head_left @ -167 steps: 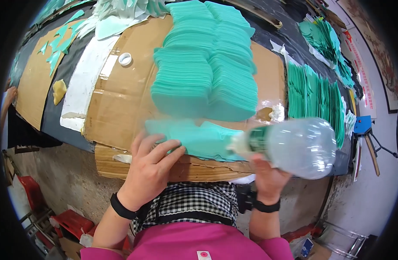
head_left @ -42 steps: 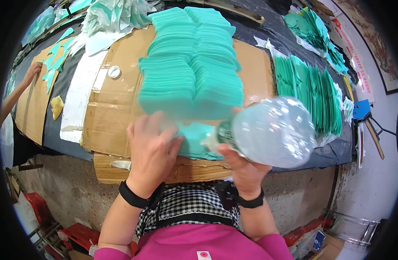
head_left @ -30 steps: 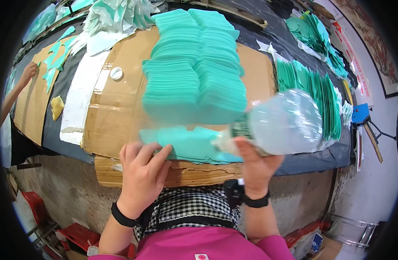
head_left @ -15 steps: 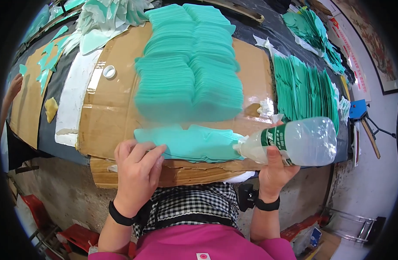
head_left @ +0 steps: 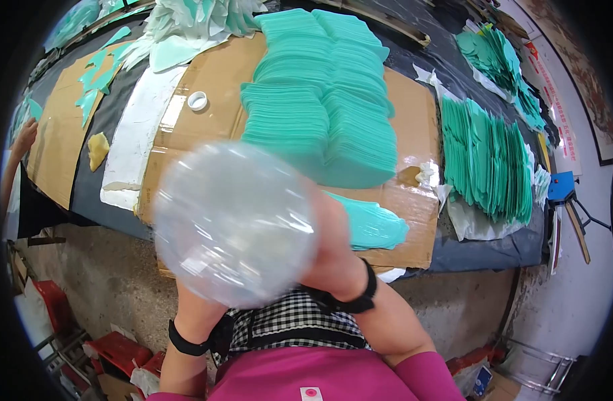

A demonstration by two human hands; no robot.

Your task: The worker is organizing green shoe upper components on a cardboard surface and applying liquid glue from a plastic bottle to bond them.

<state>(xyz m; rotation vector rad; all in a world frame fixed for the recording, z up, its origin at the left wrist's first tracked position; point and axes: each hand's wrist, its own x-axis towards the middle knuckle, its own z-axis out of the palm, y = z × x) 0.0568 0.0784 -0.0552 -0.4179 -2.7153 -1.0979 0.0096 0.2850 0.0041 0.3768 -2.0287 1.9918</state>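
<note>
A clear plastic bottle [head_left: 236, 224] with liquid in it is tipped up, its round base toward me and its neck hidden beneath. My right hand [head_left: 336, 250] grips its side, the fingers mostly behind it. My left hand is behind the bottle, and only the left wrist [head_left: 198, 311] shows below it; its fingers are hidden. Partly covered by the bottle and right hand, a small layer of green petal-shaped sheets [head_left: 376, 224] lies on the cardboard near the table's front edge. Beyond it stand tall, fanned stacks of the same green sheets [head_left: 320, 87].
A white bottle cap [head_left: 197, 101] rests on the cardboard [head_left: 413, 100]. More green sheets [head_left: 487, 157] stand in a row at the right. Pale sheets [head_left: 186, 30] are heaped at the far left. Another person's hand [head_left: 27, 134] is at the left edge, near green scraps [head_left: 89, 93].
My right hand has swung the bottle leftward from the right of the sheets to over my left hand, raising its base toward me. The view has shifted slightly.
</note>
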